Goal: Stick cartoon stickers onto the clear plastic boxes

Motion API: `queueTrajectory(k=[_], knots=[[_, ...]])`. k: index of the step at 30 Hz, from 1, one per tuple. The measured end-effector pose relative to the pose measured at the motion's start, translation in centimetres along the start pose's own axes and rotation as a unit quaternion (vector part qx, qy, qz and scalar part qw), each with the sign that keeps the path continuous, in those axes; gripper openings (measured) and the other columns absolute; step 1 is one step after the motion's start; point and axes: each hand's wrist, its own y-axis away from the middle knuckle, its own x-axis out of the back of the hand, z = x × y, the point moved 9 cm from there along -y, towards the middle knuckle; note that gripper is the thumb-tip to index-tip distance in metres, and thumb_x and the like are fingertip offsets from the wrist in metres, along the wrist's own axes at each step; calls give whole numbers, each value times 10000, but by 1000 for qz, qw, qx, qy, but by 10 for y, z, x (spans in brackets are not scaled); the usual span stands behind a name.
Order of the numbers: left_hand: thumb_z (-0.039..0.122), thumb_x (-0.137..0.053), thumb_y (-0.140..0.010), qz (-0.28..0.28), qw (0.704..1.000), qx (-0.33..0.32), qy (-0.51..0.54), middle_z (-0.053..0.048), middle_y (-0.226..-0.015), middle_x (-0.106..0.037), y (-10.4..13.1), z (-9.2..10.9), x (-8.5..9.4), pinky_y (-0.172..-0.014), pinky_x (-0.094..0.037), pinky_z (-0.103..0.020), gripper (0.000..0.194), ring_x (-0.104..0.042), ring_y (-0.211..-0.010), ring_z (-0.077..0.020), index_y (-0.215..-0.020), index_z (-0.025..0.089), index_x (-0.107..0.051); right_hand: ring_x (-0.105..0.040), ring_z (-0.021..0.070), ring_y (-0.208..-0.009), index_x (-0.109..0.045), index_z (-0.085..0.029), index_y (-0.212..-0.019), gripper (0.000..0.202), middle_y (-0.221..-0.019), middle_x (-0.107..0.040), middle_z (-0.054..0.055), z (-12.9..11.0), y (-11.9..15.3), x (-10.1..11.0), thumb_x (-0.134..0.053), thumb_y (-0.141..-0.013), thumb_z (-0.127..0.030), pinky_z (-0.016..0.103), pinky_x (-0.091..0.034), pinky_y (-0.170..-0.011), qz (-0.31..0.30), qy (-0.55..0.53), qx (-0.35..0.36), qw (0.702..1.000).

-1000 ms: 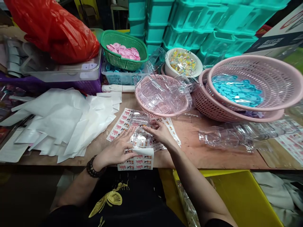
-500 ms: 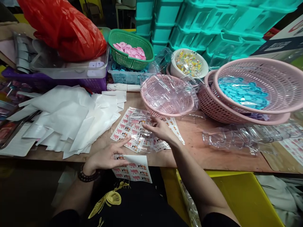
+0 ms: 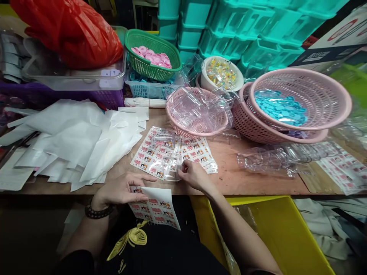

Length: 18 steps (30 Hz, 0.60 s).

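Observation:
My left hand (image 3: 122,188) pinches a sheet of cat stickers (image 3: 156,209) between thumb and fingers, the sheet hanging past the table's front edge. Its index finger stretches toward an opened clear plastic clamshell box (image 3: 172,167). With fingers curled, my right hand (image 3: 195,175) grips the right edge of that box's near half. The box lies on a sticker sheet (image 3: 142,158) printed with cats and pink lettering. Another sticker sheet (image 3: 197,152) lies behind the right hand.
White backing papers (image 3: 74,137) are heaped at left. A pink basket (image 3: 197,131) of clear boxes stands behind the stickers. Larger pink baskets (image 3: 329,105) with blue pieces and a row of nested clear boxes (image 3: 275,158) are at right. A green basket (image 3: 153,72) holds pink pieces.
My right hand has drawn back toward me, from above the box to its right edge, and its fingers have curled in. The left hand keeps the sheet. The view has shifted slightly.

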Motion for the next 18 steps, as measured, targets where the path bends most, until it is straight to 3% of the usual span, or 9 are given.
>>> queueTrajectory(k=[2, 5, 7, 9, 11, 14, 16, 18], knots=[[311, -759, -841, 13, 1000, -8, 12, -99, -1289, -720, 3, 6, 1, -982, -572, -387, 121, -697, -1162, -262, -842, 191, -776, -650, 176, -728, -576, -217, -740, 135, -876, -747, 49, -21, 6, 10, -576, -843, -130, 268, -435, -623, 93, 55, 84, 991], [316, -737, -862, 27, 1000, 0, 17, -90, -1003, -783, 8, 16, 3, -788, -588, -272, 155, -739, -901, -193, -867, 168, -781, -656, 223, -969, -627, -200, -858, 157, -1226, -713, 124, -59, 23, 17, -526, -897, -87, 305, -463, -724, 234, 172, 257, 922], [343, -733, -858, 40, 999, 26, -3, -49, -794, -746, 11, 18, 4, -630, -536, -217, 201, -688, -705, -142, -794, 156, -770, -632, 247, -1057, -636, -199, -874, 187, -1288, -687, 133, -75, 29, 9, -496, -947, -99, 333, -460, -755, 261, 228, 352, 869], [384, -749, -833, 73, 995, 73, -17, -25, -734, -724, 13, 13, 7, -570, -494, -202, 236, -649, -645, -127, -760, 160, -760, -616, 257, -1100, -643, -202, -874, 200, -1288, -686, 125, -81, 30, 0, -494, -961, -102, 363, -463, -800, 243, 242, 414, 843], [429, -776, -793, 115, 984, 132, -20, -12, -715, -730, 16, 3, 11, -532, -468, -202, 258, -640, -625, -132, -792, 171, -768, -600, 268, -1152, -653, -210, -890, 180, -1312, -671, 118, -81, 28, -1, -522, -944, -100, 409, -464, -886, 205, 217, 433, 850], [465, -815, -732, 153, 972, 174, -32, 12, -612, -699, 14, -4, 12, -452, -389, -210, 291, -583, -526, -123, -740, 178, -767, -582, 291, -1201, -660, -225, -899, 113, -1311, -651, 121, -73, 30, 29, -566, -934, -172, 477, -449, -987, 202, 73, 368, 905], [440, -809, -742, 137, 979, 145, -38, 20, -562, -678, 4, 4, 6, -443, -367, -221, 266, -553, -491, -120, -684, 183, -764, -594, 284, -1190, -664, -232, -967, 78, -1278, -644, 124, -68, 36, 47, -608, -929, -271, 466, -469, -991, 182, -63, 320, 928], [389, -775, -789, 98, 989, 100, -38, 23, -562, -684, -8, 18, -3, -476, -397, -230, 219, -561, -506, -126, -697, 190, -783, -636, 260, -1110, -670, -233, -1036, 183, -1192, -675, 109, -75, 45, 45, -678, -893, -346, 418, -502, -945, 94, -134, 311, 936]])
